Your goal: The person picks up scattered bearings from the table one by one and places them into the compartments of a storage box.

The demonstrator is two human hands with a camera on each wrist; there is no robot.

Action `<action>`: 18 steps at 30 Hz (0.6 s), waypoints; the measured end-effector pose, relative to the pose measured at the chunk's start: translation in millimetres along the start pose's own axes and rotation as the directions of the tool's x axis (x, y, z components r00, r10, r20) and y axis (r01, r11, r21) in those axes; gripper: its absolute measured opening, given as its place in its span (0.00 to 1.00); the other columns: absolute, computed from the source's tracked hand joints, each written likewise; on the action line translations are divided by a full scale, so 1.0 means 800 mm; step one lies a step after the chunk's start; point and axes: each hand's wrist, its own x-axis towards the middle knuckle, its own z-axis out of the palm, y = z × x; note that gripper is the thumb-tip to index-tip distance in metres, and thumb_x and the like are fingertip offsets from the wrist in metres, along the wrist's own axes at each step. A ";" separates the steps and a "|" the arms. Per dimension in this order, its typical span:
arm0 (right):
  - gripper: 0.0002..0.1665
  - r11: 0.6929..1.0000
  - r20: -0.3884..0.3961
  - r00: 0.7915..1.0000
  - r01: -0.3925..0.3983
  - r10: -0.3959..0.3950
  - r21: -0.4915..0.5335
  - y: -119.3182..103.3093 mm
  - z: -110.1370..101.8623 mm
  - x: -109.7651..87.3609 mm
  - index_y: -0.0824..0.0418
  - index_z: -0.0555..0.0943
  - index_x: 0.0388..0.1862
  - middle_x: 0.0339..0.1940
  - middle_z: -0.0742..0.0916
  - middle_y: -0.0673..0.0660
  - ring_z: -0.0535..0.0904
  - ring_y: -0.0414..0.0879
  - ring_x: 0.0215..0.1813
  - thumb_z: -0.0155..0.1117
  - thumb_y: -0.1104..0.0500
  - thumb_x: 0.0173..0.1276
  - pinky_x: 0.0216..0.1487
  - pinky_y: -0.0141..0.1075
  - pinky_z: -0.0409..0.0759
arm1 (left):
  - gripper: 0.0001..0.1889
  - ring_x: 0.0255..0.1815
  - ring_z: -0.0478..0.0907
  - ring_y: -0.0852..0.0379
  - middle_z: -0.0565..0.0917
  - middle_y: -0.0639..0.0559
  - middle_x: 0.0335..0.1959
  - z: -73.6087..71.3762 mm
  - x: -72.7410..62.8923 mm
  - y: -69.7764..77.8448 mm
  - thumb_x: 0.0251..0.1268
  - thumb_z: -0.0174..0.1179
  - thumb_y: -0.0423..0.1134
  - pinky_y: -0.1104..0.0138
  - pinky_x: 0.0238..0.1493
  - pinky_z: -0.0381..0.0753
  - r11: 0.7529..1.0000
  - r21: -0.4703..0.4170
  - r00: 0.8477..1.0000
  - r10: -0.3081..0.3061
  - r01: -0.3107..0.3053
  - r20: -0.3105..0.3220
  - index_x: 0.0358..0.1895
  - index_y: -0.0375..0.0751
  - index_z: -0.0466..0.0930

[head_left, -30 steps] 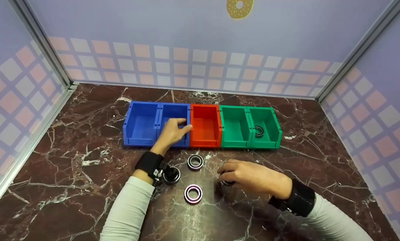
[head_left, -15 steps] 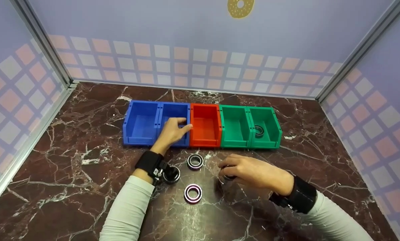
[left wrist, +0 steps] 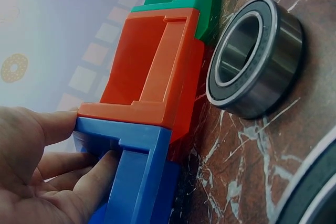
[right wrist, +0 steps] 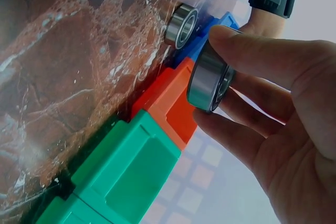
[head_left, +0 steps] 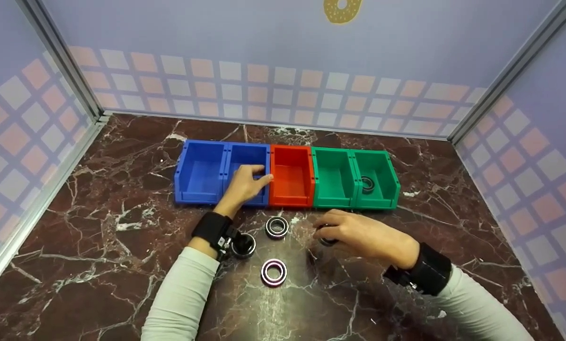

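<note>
My right hand [head_left: 358, 234] pinches a steel ball bearing [right wrist: 207, 80] between thumb and fingers, above the table in front of the green bins. The right wrist view shows this bearing tilted, its side facing the camera. My left hand [head_left: 245, 184] is at the second blue bin [left wrist: 139, 177]; its thumb touches the rim beside the red bin [head_left: 291, 177]. Its other fingers are bent loosely inside the blue bin, partly hidden, with no bearing visible among them. Another bearing [head_left: 277, 227] lies in front of the red bin, and one [head_left: 243, 246] sits beside the left wrist.
A purplish-rimmed bearing [head_left: 274, 273] lies nearer on the marble-patterned table [head_left: 122, 284]. One bearing [head_left: 367, 184] is inside the rightmost green bin [head_left: 377, 203]. The other green bin [head_left: 334, 202] and the left blue bin [head_left: 200, 198] complete the row, before a tiled-pattern wall [head_left: 283, 90].
My right hand has lifted slightly and moved away from me toward the bins with its bearing. The left hand stays at the blue bin, and the loose bearings have not moved.
</note>
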 end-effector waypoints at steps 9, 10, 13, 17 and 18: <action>0.19 1.000 -0.053 0.999 0.001 0.000 0.017 0.009 -0.008 0.001 0.53 0.83 0.54 0.57 0.84 0.54 0.78 0.48 0.60 0.70 0.61 0.64 0.61 0.38 0.81 | 0.29 0.75 0.64 0.41 0.70 0.36 0.71 0.000 0.000 0.001 0.71 0.59 0.44 0.54 0.78 0.63 1.000 -0.006 1.000 -0.001 0.001 0.002 0.69 0.30 0.68; 0.19 1.000 -0.054 0.999 -0.006 0.007 0.014 0.010 -0.009 0.001 0.53 0.83 0.54 0.57 0.84 0.54 0.78 0.47 0.60 0.70 0.60 0.64 0.61 0.38 0.81 | 0.29 0.75 0.64 0.41 0.70 0.36 0.71 0.000 0.000 0.001 0.71 0.59 0.44 0.54 0.78 0.62 1.000 -0.009 1.000 -0.006 0.006 0.004 0.69 0.30 0.68; 0.18 1.000 -0.038 0.999 -0.027 0.027 0.011 0.013 -0.014 0.003 0.52 0.83 0.55 0.58 0.84 0.52 0.78 0.47 0.61 0.69 0.59 0.66 0.62 0.37 0.80 | 0.29 0.75 0.64 0.41 0.70 0.36 0.71 0.000 0.000 0.001 0.71 0.59 0.45 0.54 0.78 0.62 1.000 -0.007 1.000 -0.010 0.010 0.005 0.69 0.31 0.68; 0.20 0.999 -0.028 0.999 -0.036 0.036 0.006 0.018 -0.020 0.005 0.53 0.82 0.57 0.57 0.84 0.53 0.78 0.47 0.61 0.69 0.62 0.65 0.61 0.38 0.81 | 0.30 0.75 0.64 0.41 0.70 0.36 0.71 0.000 0.000 0.001 0.70 0.59 0.45 0.54 0.78 0.62 1.000 0.006 1.000 -0.005 0.005 0.001 0.69 0.31 0.69; 0.20 0.999 -0.031 0.999 -0.034 0.034 0.006 0.019 -0.022 0.005 0.53 0.82 0.57 0.57 0.84 0.54 0.78 0.47 0.61 0.69 0.62 0.66 0.61 0.38 0.81 | 0.30 0.75 0.64 0.41 0.70 0.36 0.71 0.000 0.000 0.001 0.70 0.59 0.45 0.54 0.78 0.62 1.000 0.009 1.000 -0.004 0.004 0.000 0.69 0.31 0.69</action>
